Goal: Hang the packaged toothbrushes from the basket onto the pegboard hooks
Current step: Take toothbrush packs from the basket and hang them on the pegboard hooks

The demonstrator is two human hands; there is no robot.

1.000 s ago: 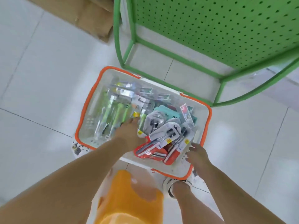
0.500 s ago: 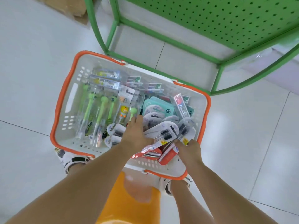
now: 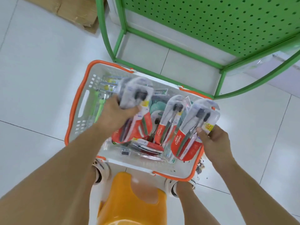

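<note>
A white basket with an orange rim (image 3: 76, 111) stands on the floor below me, full of packaged toothbrushes. My left hand (image 3: 113, 117) grips a bunch of red-and-clear toothbrush packs (image 3: 136, 101), lifted above the basket's left half. My right hand (image 3: 214, 142) pinches another red toothbrush pack (image 3: 193, 127) by its right edge, raised over the basket's right side. A third red pack (image 3: 168, 119) leans upright between them. Green-handled brushes (image 3: 99, 103) lie at the basket's left. The green pegboard (image 3: 211, 21) rises beyond the basket; no hooks show on it.
The pegboard's green tube frame (image 3: 162, 44) stands on the white tiled floor just behind the basket. A flattened cardboard box (image 3: 76, 12) lies at the top left. An orange stool (image 3: 133, 200) sits between my feet, near the basket's front edge.
Both hands were reaching down into the basket; now each has lifted red toothbrush packs out of the pile, the left hand a bunch, the right hand one pack.
</note>
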